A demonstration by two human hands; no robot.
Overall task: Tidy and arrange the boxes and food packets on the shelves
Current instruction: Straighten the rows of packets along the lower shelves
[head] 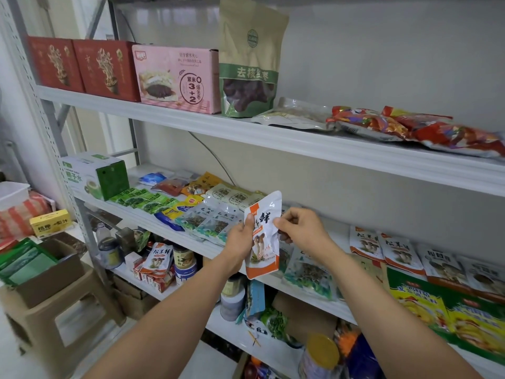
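I hold a white and orange mushroom packet [264,242] upright in front of the middle shelf [153,222]. My left hand [240,239] grips its left edge, thumb on the front. My right hand [297,228] pinches its right edge near the top. Two like packets [382,246] lie on the same shelf to the right. Rows of green, yellow and pale blue packets [191,212] lie on the shelf to the left. Another mushroom packet [158,259] stands on the lower shelf.
The top shelf [300,140] carries two red boxes [82,67], a pink box [177,80], an upright date pouch [250,67] and flat red packets [410,127]. A green and white box [95,175] stands at the middle shelf's left end. Jars, a stool [68,305] and cartons sit below.
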